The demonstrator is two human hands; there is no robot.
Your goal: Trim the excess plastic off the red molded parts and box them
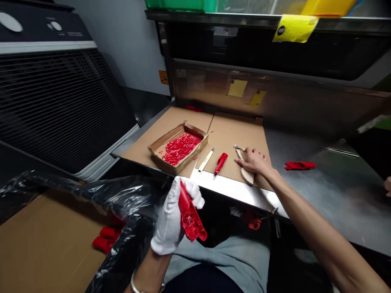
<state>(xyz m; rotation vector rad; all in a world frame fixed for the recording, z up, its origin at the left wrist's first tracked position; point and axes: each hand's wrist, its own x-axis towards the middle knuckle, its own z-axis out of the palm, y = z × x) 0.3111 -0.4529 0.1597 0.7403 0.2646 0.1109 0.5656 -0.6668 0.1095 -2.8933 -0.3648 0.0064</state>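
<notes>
My left hand (171, 215), in a white glove, is wrapped round a red plastic part (190, 213) in front of the table edge. Bare and stretched over the cardboard mat, my right hand (255, 160) has its fingers closed on pliers (248, 176) with pale handles, whose metal tip points to the back left. A red tool-like piece (221, 163) lies left of that hand, beside a cream-handled knife (207, 160). Further left, a shallow cardboard box (193, 156) holds several thin red scraps (180, 148).
Another red part (300, 165) and a thin metal tool (340, 152) lie on the steel table (324, 195) at the right. Lower left, a lined carton (55, 240) holds red parts (105, 240). A person's fingers (387, 186) show at the right edge.
</notes>
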